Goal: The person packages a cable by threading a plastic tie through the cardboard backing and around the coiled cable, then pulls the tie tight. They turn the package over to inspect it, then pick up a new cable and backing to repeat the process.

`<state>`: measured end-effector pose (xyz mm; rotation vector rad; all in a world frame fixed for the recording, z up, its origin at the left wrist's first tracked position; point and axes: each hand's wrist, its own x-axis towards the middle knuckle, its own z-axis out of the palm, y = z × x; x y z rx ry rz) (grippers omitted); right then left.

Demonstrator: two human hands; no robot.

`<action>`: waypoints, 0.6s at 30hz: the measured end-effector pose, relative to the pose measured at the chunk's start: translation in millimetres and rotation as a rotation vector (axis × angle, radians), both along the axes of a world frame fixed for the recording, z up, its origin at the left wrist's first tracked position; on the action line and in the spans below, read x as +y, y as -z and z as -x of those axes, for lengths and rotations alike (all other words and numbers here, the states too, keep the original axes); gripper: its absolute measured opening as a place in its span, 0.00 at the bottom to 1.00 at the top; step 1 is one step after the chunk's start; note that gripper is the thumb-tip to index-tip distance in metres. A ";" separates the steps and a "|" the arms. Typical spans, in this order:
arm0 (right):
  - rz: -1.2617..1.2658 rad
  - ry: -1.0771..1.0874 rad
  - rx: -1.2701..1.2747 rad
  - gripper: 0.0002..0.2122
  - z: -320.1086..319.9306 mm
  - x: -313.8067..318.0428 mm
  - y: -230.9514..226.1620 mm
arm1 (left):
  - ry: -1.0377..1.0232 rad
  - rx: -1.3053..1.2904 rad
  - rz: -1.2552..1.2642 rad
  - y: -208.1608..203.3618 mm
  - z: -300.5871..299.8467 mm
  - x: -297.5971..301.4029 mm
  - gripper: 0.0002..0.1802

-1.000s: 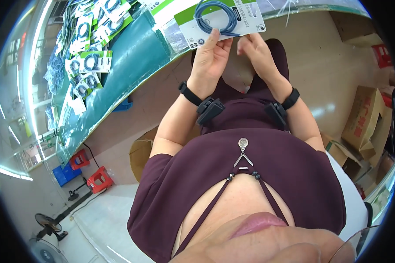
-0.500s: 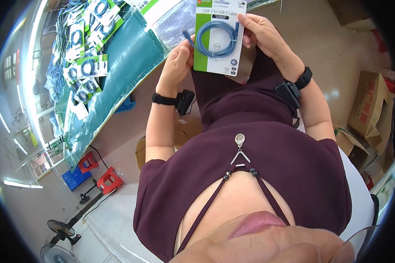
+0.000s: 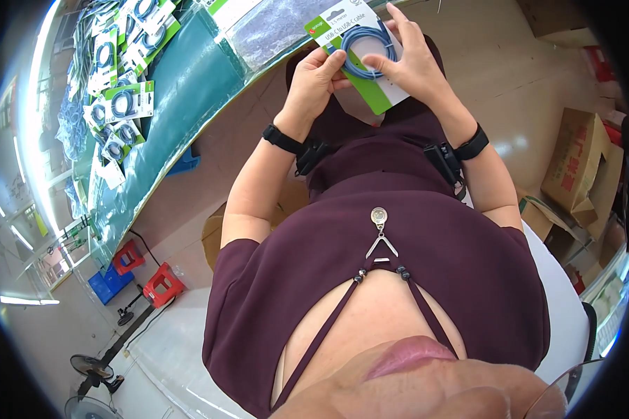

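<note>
A coiled blue cable (image 3: 349, 66) is fastened on a white and green retail card (image 3: 377, 98), tilted over my lap near the table edge. My left hand (image 3: 316, 80) pinches the card's left edge, thumb on the front beside the coil. At the right edge is my right hand (image 3: 414, 64). Its thumb presses on the coil and its fingers reach round the card's far right side, partly hidden. On the table to the left lies a heap of similar carded cables (image 3: 122, 103).
The green table (image 3: 196, 87) runs along the left, with clear plastic (image 3: 265, 31) on its far part. Open cardboard boxes (image 3: 573, 164) stand on the floor at right. Red stools (image 3: 164, 283), a blue bin (image 3: 110, 283) and a fan (image 3: 91, 366) are at lower left.
The card has turned from nearly upright to slanted. My right hand has come from its upper right edge onto the coil; my left hand has moved slightly right along with the card.
</note>
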<state>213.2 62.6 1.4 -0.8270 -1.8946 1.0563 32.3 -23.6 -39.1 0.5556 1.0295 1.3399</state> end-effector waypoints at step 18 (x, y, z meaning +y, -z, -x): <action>-0.334 0.123 -0.338 0.18 -14.7 4.8 24.3 | -0.225 -0.134 -0.034 20.0 -55.2 -15.6 0.14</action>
